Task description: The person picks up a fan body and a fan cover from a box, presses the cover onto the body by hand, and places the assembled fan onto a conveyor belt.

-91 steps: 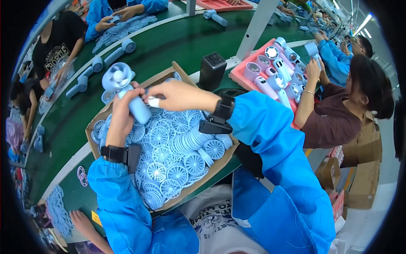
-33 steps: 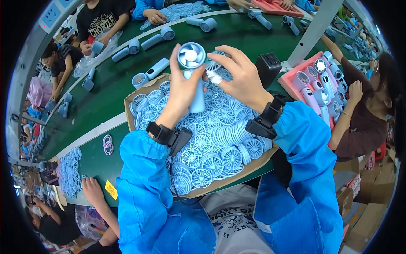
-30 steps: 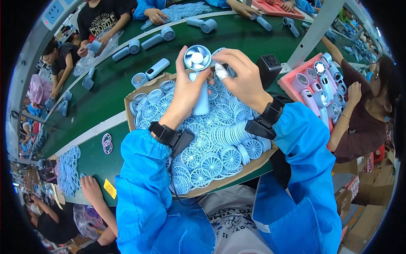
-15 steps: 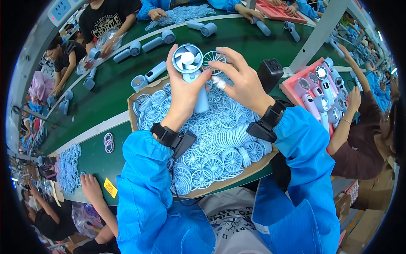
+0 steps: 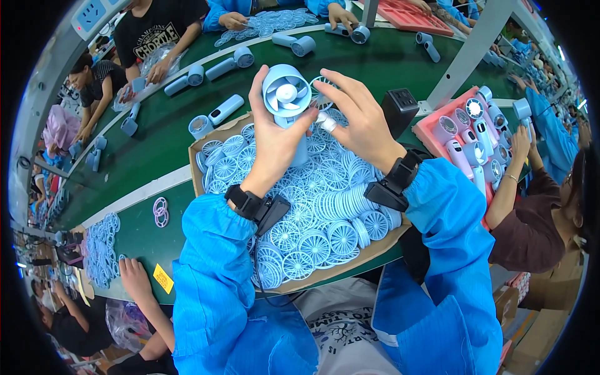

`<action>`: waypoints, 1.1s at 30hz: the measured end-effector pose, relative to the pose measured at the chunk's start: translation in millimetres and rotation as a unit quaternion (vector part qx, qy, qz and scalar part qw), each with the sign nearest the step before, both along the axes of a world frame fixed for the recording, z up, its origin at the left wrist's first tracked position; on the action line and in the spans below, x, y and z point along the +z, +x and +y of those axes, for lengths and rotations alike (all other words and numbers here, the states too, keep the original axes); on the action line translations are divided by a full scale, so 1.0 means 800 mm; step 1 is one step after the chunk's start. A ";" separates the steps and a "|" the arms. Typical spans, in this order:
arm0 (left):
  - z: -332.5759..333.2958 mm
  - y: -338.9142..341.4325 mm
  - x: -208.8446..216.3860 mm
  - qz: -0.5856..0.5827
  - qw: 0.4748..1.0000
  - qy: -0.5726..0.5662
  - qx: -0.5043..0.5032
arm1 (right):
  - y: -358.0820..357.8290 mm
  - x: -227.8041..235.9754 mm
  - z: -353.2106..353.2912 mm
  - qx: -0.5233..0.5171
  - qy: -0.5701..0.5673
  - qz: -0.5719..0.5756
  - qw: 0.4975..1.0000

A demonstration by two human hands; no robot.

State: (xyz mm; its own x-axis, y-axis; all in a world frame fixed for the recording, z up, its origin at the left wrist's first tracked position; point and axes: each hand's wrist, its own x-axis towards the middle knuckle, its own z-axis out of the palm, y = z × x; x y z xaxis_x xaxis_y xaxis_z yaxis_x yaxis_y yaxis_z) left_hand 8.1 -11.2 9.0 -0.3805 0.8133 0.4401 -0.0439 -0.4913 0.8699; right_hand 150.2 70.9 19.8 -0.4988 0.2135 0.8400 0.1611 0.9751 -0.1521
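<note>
My left hand (image 5: 273,140) is closed round a light blue handheld fan (image 5: 287,94), its round head tipped up so the white blades show without a cover. Just right of it, my right hand (image 5: 359,119) pinches a light blue spoked fan grille (image 5: 322,94) by its edge, the fingers partly hiding it. White wrapping covers a fingertip of that hand. Below both hands, a cardboard box (image 5: 195,169) is heaped with similar grilles (image 5: 314,246), some loose and some in stacked rows. Black bands circle both my wrists.
On the green belt (image 5: 150,137) lie several blue fans (image 5: 226,109). A pink tray (image 5: 431,128) of fans stands at the right, a co-worker's hand beside it. A black box (image 5: 400,106) and metal post (image 5: 465,59) are nearby. Pink rings (image 5: 160,212) and a yellow card (image 5: 164,279) lie left.
The fan head in my left hand has tilted and shifted slightly right, showing more of its rim. Fans on the belt have moved slightly left. At the right, a co-worker's hand has lowered a fan.
</note>
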 end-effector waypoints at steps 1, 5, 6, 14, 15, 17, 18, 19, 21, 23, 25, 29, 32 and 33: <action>0.000 0.000 0.000 0.009 1.000 0.001 0.003 | 0.000 0.000 0.000 -0.002 -0.007 -0.002 1.000; 0.002 -0.003 0.007 -0.088 0.985 -0.145 -0.026 | 0.000 -0.003 0.000 -0.006 -0.085 0.011 0.996; 0.003 -0.004 0.003 -0.088 0.985 -0.145 -0.027 | 0.000 -0.005 0.000 -0.006 -0.085 0.011 0.996; 0.008 -0.002 -0.020 0.093 0.979 -0.170 -0.060 | 0.000 -0.007 0.003 0.008 -0.063 -0.060 0.996; 0.007 -0.002 -0.020 0.093 0.979 -0.175 -0.059 | 0.000 -0.008 0.003 0.009 -0.059 -0.061 0.996; 0.006 -0.003 -0.019 0.091 0.977 -0.182 -0.056 | -0.001 -0.009 0.003 0.012 -0.051 -0.064 0.997; 0.006 -0.002 -0.019 0.092 0.977 -0.182 -0.056 | 0.000 -0.009 0.003 0.012 -0.051 -0.064 0.997; 0.006 -0.002 -0.019 0.098 0.977 -0.184 -0.054 | 0.000 -0.009 0.003 0.012 -0.052 -0.065 0.996; 0.006 -0.002 -0.020 0.110 0.975 -0.188 -0.051 | 0.001 -0.009 0.003 0.013 -0.055 -0.069 0.996; 0.007 -0.004 -0.024 0.115 0.974 -0.187 -0.056 | 0.001 -0.009 0.004 0.015 -0.058 -0.070 0.996; 0.009 -0.007 -0.028 0.123 0.973 -0.186 -0.065 | 0.001 -0.010 0.004 0.019 -0.063 -0.072 0.995; 0.005 -0.004 -0.022 0.115 0.968 -0.208 -0.078 | 0.002 -0.013 0.006 0.023 -0.070 -0.081 0.994; -0.002 -0.003 -0.007 0.043 0.965 -0.227 -0.127 | 0.001 -0.010 0.017 0.009 -0.029 -0.098 0.995; -0.003 -0.001 -0.004 0.007 0.960 -0.236 -0.153 | 0.003 -0.009 0.020 -0.001 -0.009 -0.107 0.994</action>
State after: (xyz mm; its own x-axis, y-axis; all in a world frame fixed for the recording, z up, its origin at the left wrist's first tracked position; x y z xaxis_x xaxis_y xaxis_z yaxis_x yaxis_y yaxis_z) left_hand 7.3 -13.4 6.1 -0.0879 0.9961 -0.0013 -0.1094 -0.0083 0.9940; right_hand 152.4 87.3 12.6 -0.6648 0.2284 0.7112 0.1935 0.9723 -0.1314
